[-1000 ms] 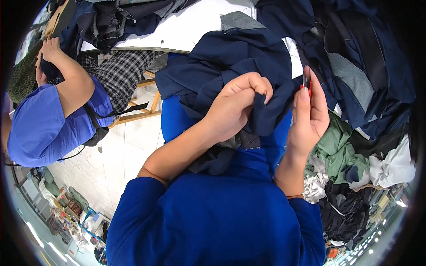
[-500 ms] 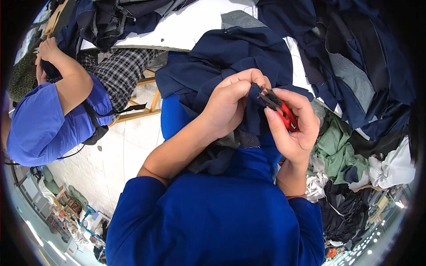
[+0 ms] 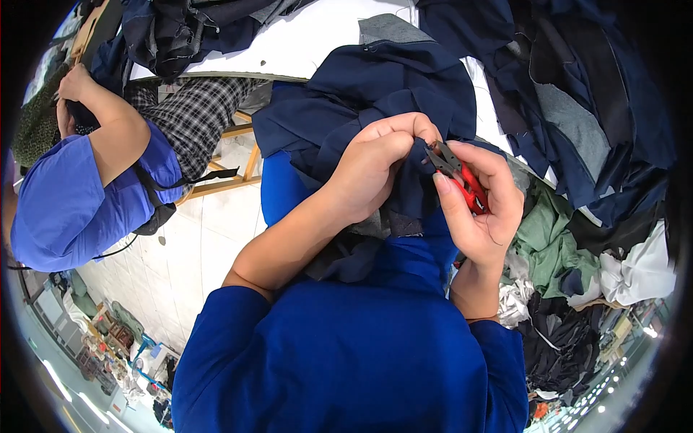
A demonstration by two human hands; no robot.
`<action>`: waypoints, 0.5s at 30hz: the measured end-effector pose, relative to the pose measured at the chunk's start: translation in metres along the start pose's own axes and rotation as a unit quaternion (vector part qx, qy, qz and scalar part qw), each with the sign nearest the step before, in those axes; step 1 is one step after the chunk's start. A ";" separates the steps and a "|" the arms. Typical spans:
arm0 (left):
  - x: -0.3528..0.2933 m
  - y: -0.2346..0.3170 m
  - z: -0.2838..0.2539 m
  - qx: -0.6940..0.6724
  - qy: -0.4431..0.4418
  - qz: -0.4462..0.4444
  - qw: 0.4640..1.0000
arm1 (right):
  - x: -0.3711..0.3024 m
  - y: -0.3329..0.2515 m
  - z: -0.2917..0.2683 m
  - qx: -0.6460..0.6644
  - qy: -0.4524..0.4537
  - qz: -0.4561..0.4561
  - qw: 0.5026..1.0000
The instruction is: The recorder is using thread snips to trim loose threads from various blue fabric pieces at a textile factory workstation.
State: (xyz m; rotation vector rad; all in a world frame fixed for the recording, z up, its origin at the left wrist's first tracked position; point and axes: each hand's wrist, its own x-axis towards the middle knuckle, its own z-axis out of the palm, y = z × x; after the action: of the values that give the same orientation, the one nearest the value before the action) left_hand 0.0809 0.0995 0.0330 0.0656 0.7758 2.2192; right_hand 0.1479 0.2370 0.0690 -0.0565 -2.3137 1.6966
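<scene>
A bunched navy garment (image 3: 346,101) lies over my lap and the table edge. My left hand (image 3: 379,162) is closed on a fold of it, pinching the edge between thumb and fingers. In my right hand (image 3: 480,206) I hold small red-handled thread snips (image 3: 462,180). Their dark blades are a little apart, with the tips right at the pinched cloth edge beside my left fingertips. A loose dark thread hangs over the heel of my right hand. The exact spot between the blades is too small to make out.
A white table (image 3: 310,36) carries heaps of navy cloth (image 3: 577,94). On my right lie green cloth (image 3: 545,238), white cloth (image 3: 639,270) and a dark pile (image 3: 563,335). Left of me a co-worker in a blue-violet top (image 3: 94,195) sits by a wooden stool (image 3: 231,184).
The snips have opened slightly at the blades and shifted a little at the cloth edge. My left hand keeps its pinch almost unmoved.
</scene>
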 end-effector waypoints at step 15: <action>0.002 -0.003 -0.001 -0.052 0.032 -0.015 0.998 | -0.003 0.002 -0.001 0.022 0.002 0.026 0.999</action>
State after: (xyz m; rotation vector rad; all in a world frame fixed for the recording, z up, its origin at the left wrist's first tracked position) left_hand 0.0807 0.1018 0.0303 -0.0670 0.6909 2.2388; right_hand 0.1505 0.2385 0.0669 -0.1116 -2.2898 1.7689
